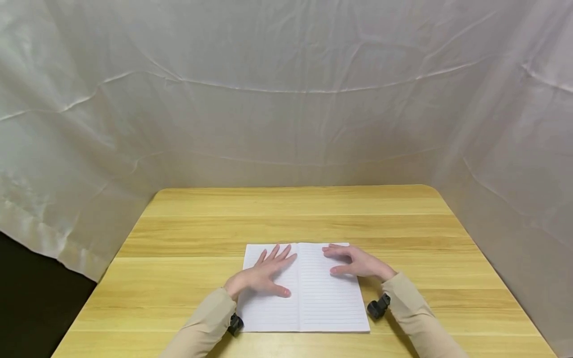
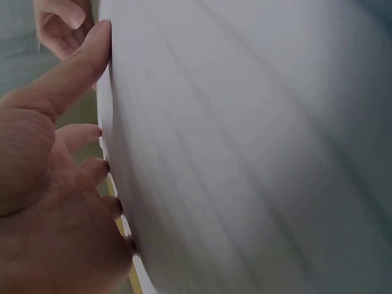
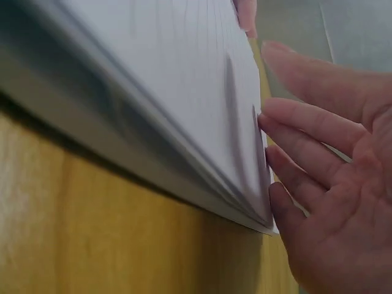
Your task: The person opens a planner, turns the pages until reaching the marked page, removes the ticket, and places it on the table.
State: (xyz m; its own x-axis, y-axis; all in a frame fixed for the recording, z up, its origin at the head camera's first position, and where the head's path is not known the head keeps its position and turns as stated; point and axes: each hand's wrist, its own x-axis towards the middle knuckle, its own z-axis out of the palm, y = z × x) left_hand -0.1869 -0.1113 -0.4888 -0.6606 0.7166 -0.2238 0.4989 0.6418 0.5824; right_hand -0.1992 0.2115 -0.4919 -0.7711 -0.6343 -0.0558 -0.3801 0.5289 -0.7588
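Observation:
A notebook (image 1: 331, 303) with lined white pages lies spread flat near the front of the table. My left hand (image 1: 264, 276) rests on its left page, fingers spread and thumb pointing toward the centre fold. In the left wrist view the left fingertips (image 2: 113, 207) touch the paper. Over the upper part of the right page is my right hand (image 1: 355, 262), its fingers fairly straight and the thumb held apart. The right wrist view has the right fingertips (image 3: 272, 156) at the page surface, while the thumb stands off it. Neither hand grips anything.
The wooden table (image 1: 286, 214) has rounded far corners. Pale fabric sheets (image 1: 286, 99) hang behind it and along both sides. A dark area (image 1: 36, 298) shows at the lower left, beyond the table edge. Each wrist carries a small black camera (image 1: 378, 306) close to the notebook.

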